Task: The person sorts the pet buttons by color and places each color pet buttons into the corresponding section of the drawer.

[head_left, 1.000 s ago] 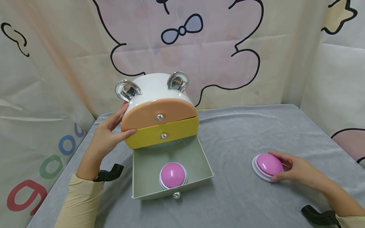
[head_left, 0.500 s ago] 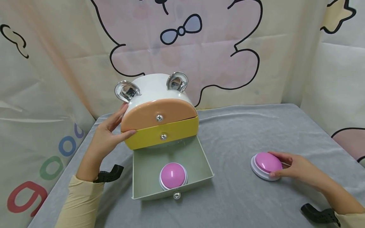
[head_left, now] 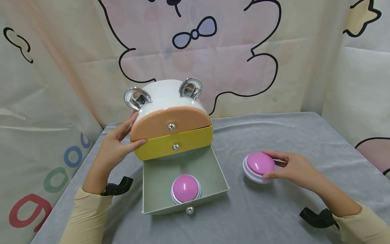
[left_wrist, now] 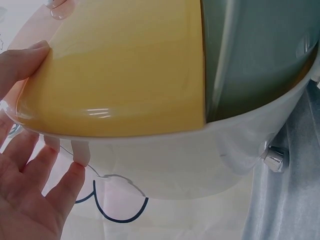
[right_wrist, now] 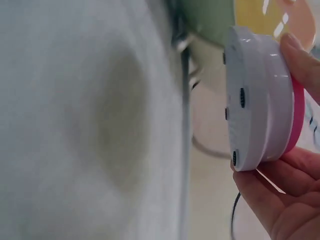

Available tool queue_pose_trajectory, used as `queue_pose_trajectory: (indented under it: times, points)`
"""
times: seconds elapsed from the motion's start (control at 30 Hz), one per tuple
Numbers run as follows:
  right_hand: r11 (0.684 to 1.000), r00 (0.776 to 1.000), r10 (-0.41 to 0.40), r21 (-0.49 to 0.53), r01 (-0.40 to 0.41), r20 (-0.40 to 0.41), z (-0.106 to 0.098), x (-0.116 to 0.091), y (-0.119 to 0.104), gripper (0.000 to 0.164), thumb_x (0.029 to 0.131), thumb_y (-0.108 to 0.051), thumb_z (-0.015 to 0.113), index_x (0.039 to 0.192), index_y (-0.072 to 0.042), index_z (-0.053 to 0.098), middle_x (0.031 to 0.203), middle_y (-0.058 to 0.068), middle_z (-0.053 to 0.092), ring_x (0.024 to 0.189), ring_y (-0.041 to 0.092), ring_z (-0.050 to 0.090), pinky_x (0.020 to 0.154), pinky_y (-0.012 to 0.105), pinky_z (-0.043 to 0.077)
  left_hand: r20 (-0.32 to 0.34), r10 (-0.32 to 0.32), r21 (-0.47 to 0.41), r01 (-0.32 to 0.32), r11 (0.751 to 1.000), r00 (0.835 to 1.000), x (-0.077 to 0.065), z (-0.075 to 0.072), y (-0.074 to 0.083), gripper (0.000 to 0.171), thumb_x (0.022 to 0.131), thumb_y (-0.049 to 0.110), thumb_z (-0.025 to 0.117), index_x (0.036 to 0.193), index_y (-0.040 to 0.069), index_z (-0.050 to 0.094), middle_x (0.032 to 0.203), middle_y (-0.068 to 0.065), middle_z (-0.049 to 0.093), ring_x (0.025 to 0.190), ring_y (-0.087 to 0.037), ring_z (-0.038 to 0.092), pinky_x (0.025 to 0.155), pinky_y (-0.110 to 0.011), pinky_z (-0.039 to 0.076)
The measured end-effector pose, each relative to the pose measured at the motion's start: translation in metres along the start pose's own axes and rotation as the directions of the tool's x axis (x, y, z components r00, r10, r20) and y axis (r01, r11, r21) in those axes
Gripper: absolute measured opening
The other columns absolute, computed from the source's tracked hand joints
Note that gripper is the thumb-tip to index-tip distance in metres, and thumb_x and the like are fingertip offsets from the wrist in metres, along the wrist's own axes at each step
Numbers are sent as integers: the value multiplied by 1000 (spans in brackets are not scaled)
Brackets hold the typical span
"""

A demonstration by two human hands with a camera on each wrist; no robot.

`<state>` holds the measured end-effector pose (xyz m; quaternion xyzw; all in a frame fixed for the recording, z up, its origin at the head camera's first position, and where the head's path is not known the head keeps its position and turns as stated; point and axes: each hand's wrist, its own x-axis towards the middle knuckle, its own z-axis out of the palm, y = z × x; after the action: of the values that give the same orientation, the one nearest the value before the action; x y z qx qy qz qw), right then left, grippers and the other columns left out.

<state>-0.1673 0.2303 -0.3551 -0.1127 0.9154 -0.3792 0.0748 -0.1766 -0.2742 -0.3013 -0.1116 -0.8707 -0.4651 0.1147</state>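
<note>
My left hand holds the left side of a small drawer cabinet, white with two silver ears. Its thumb lies on the front by the yellow drawer, and the fingers are along the side. The orange top drawer and the yellow one are closed, while the green bottom drawer is pulled out. Inside it sits a pink push button with a white base. My right hand grips a second pink push button by its edge, lifted off the table; its white underside shows in the right wrist view.
Grey cloth covers the table. Behind it hangs a printed curtain, and further printed sheets close off the left and right. A silver knob sticks out from the green drawer's front.
My right hand has raised its pink push button off the cloth and carried it left, closer to the green drawer. The left hand and the cabinet stay as they were.
</note>
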Motion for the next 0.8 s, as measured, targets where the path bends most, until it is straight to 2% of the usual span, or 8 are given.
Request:
queue_pose_trajectory:
  times: [0.3, 0.53, 0.67, 0.8]
  points:
    - [994, 998, -63, 85, 63, -10, 15, 15, -46, 76, 74, -37, 88, 141, -17, 58, 143, 12, 58, 127, 33, 61, 81, 20, 57, -8, 7, 19, -6, 1000, 1000, -2, 0, 2, 78, 87, 24, 78, 151, 43, 36, 163, 13, 27, 149, -30, 34, 116, -61, 33]
    - [986, 991, -132, 103, 133, -20, 29, 23, -73, 76, 67, -41, 92, 135, -22, 63, 136, 5, 65, 125, 27, 63, 85, 27, 59, -11, -7, 18, 7, 1000, 1000, -1, 0, 3, 78, 87, 25, 78, 150, 43, 37, 163, 13, 27, 150, -30, 33, 116, -63, 32]
    - [973, 978, -206, 107, 206, -17, 38, 32, -82, 76, 65, -40, 93, 133, -21, 65, 130, 1, 69, 124, 24, 64, 94, 35, 59, -8, -6, 11, 6, 1000, 1000, 0, 0, 3, 78, 87, 25, 78, 151, 43, 36, 164, 14, 26, 150, -30, 32, 116, -63, 32]
    - [951, 956, -292, 100, 291, -11, 46, 38, -89, 75, 65, -36, 93, 132, -14, 66, 127, 5, 71, 122, 26, 65, 99, 41, 56, -2, -15, 10, 15, 1000, 1000, 0, 0, 3, 79, 87, 25, 78, 151, 44, 35, 164, 14, 25, 150, -32, 33, 115, -66, 31]
